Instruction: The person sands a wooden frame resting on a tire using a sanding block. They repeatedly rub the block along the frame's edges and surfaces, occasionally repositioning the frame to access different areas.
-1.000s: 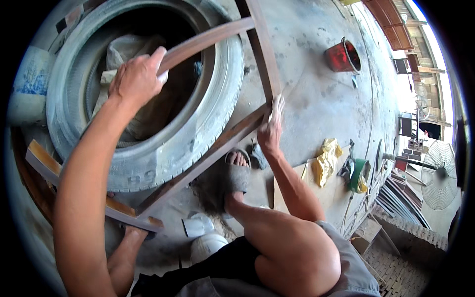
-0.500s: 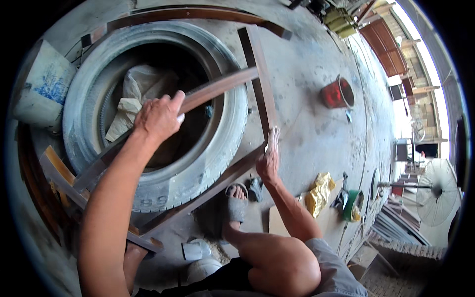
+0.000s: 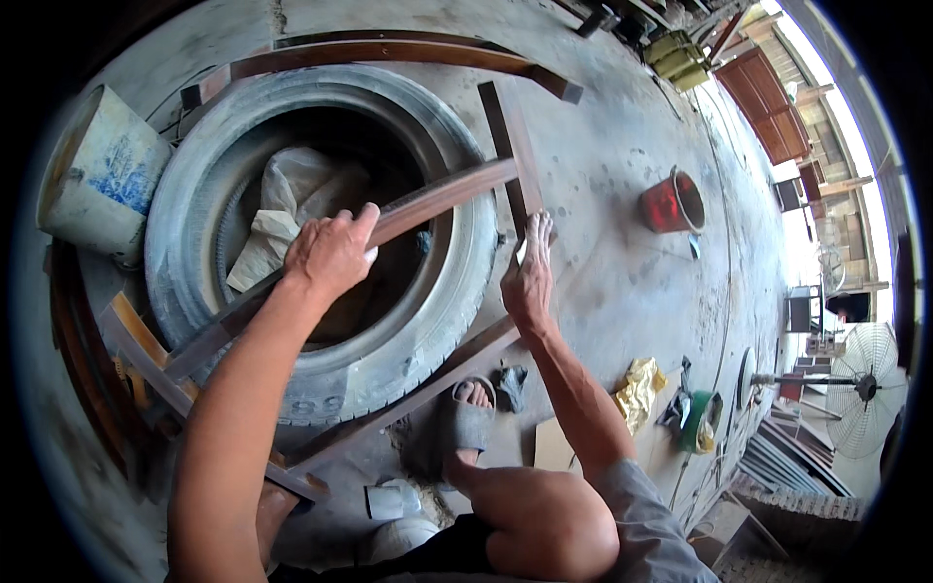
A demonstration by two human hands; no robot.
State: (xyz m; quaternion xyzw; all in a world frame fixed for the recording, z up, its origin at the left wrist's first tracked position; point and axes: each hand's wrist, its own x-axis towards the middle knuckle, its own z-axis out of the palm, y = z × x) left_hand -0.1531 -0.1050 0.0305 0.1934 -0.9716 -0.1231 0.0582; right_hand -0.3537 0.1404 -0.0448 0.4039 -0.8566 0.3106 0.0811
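Note:
A brown wooden frame (image 3: 442,199) lies across a big grey tyre (image 3: 437,340), its joined bars reaching over the opening. My left hand (image 3: 330,255) wraps round the middle bar from above, thumb and fingers closed on it. On the right-hand crosspiece (image 3: 510,121), my right hand (image 3: 530,277) presses near the lower end, fingers held together and whitish with dust. The edge of a thin pale sheet (image 3: 522,255) shows beside its thumb; most of it is hidden under the hand. Crumpled pale plastic (image 3: 296,180) lies inside the tyre.
A tall paint-stained bucket (image 3: 107,180) leans by the tyre's left. Curved wooden pieces (image 3: 389,51) rest behind it. On the concrete floor stand a red bucket (image 3: 671,204), gold foil (image 3: 639,394) and a green container (image 3: 700,423). A standing fan (image 3: 863,389) is far right.
My right hand has slid up the crosspiece, away from its lower end. My left hand keeps its hold on the middle bar. The whole view has shifted slightly.

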